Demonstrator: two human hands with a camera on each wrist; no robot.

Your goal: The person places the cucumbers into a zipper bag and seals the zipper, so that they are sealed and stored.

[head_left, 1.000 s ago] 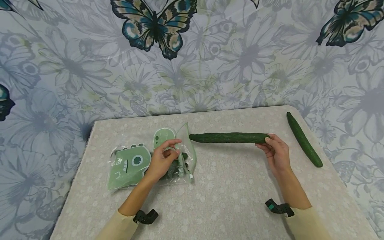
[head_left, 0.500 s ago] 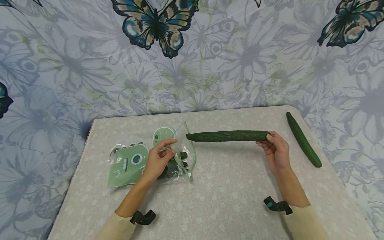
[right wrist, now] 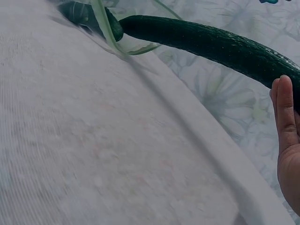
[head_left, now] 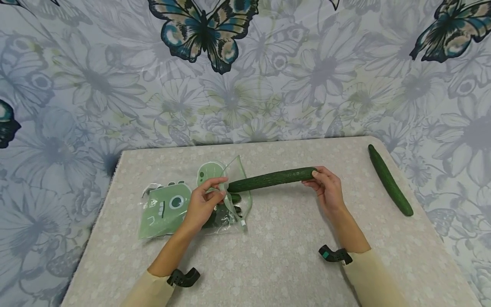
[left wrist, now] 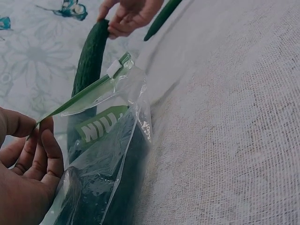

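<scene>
Left of the middle of the cloth-covered table (head_left: 291, 260), toward its far edge, lies a clear zip bag (head_left: 163, 217) printed with green cartoon monsters, one showing a large round eye. The left hand (head_left: 202, 204) pinches the bag's green-edged mouth between thumb and fingers, and a white zip slider (head_left: 243, 222) sits at the near end of that opening. Inside the bag, dark green cucumbers (head_left: 235, 198) lie with their ends toward the mouth; the plastic hides how many. The right hand (head_left: 327, 188) grips a long cucumber (head_left: 274, 178) by its right end, thumb over the skin, and holds it raised off the cloth, with its left end lower and within the bag's open mouth. Another cucumber (head_left: 390, 181) lies slanting along the table's right edge, its upper end near the far right corner, well apart from the bag. Each wrist, at a beige sleeve (head_left: 370, 277), wears a black camera mount (head_left: 335, 255). Behind the far edge hangs a flowered backdrop (head_left: 245, 102) with butterflies.
</scene>
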